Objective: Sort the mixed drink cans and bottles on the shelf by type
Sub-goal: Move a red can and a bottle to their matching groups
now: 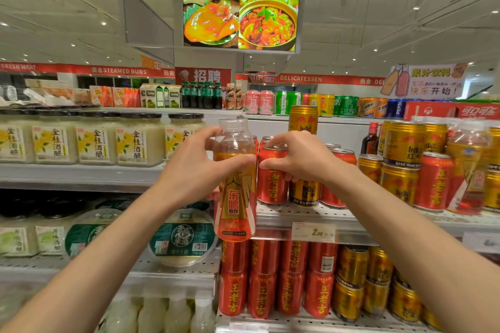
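My left hand (201, 167) grips an orange drink bottle (236, 205) with a clear cap, holding it up in front of the middle shelf's left end. My right hand (300, 158) is curled round the top of a red can (272, 186) that stands at the front left of the middle shelf (297, 215). Behind and right of it stand more red cans (433, 181), gold cans (399, 182) and a second orange bottle (466, 167), all mixed. One gold can (303, 119) rises behind my right hand, perched higher than the rest.
The lower shelf holds rows of red cans (262, 278) on the left and gold cans (376, 286) on the right. To the left are shelves of white jars (94, 138) and tubs (181, 238). A price tag (313, 231) hangs on the shelf edge.
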`<control>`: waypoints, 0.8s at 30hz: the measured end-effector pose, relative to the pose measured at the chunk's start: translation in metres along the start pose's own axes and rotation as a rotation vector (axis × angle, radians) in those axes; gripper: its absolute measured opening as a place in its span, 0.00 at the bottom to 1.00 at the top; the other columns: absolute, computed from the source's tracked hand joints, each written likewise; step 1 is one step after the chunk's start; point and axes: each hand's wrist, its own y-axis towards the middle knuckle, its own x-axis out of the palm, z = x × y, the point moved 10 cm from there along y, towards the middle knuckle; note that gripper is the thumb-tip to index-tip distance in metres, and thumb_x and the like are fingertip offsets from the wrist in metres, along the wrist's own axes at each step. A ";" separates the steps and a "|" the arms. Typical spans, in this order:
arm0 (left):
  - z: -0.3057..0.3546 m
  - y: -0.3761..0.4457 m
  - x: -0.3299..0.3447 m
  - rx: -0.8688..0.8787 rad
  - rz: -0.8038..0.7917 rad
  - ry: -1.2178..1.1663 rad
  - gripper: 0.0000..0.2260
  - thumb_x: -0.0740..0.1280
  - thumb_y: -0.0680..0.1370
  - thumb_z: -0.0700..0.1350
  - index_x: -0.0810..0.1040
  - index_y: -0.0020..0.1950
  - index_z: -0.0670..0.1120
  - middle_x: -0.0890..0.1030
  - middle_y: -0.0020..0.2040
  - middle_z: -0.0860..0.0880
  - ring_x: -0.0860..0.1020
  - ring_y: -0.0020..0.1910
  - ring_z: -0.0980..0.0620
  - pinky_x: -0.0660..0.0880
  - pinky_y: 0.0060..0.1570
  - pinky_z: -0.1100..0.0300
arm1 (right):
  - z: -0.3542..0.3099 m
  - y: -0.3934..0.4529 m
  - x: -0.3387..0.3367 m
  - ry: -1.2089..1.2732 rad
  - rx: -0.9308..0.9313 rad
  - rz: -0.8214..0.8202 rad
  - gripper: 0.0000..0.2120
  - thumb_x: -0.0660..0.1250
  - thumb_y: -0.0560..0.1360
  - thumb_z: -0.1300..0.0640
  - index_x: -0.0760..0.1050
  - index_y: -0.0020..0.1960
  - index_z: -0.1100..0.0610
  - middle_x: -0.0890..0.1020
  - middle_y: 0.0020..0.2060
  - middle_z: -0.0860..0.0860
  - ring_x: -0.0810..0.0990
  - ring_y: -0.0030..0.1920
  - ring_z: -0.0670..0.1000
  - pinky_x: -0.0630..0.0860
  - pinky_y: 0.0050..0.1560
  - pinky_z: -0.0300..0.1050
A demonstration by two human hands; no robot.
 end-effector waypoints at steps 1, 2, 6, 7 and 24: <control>0.000 -0.001 -0.001 0.000 0.000 -0.009 0.38 0.69 0.62 0.74 0.78 0.67 0.55 0.84 0.58 0.59 0.80 0.58 0.60 0.77 0.52 0.61 | -0.002 -0.002 -0.001 -0.009 -0.016 0.025 0.30 0.75 0.72 0.39 0.78 0.68 0.53 0.84 0.61 0.53 0.84 0.39 0.47 0.86 0.43 0.48; 0.000 -0.001 -0.002 0.001 0.001 -0.020 0.37 0.70 0.63 0.73 0.78 0.67 0.55 0.83 0.59 0.59 0.80 0.58 0.60 0.76 0.48 0.65 | -0.005 -0.003 -0.002 -0.020 -0.035 0.047 0.29 0.75 0.72 0.39 0.79 0.68 0.53 0.83 0.62 0.52 0.84 0.43 0.48 0.85 0.47 0.50; 0.001 -0.004 -0.004 -0.005 0.008 -0.039 0.30 0.74 0.69 0.66 0.78 0.66 0.54 0.83 0.59 0.57 0.80 0.56 0.59 0.74 0.29 0.77 | -0.005 -0.010 -0.002 -0.009 -0.062 0.063 0.27 0.73 0.73 0.39 0.78 0.67 0.52 0.82 0.63 0.49 0.83 0.57 0.51 0.82 0.57 0.56; 0.000 -0.005 -0.004 -0.010 0.009 -0.047 0.29 0.74 0.69 0.64 0.78 0.67 0.53 0.83 0.59 0.56 0.81 0.55 0.59 0.73 0.29 0.78 | -0.001 -0.012 -0.003 0.053 -0.044 0.056 0.27 0.73 0.74 0.39 0.78 0.68 0.51 0.81 0.63 0.49 0.84 0.55 0.50 0.83 0.55 0.55; 0.007 -0.020 0.032 -0.175 0.052 -0.475 0.20 0.75 0.75 0.53 0.75 0.62 0.47 0.85 0.54 0.46 0.84 0.36 0.51 0.76 0.23 0.63 | 0.017 -0.107 0.024 0.598 0.034 -0.161 0.31 0.73 0.67 0.31 0.75 0.67 0.40 0.84 0.57 0.40 0.82 0.58 0.39 0.79 0.63 0.48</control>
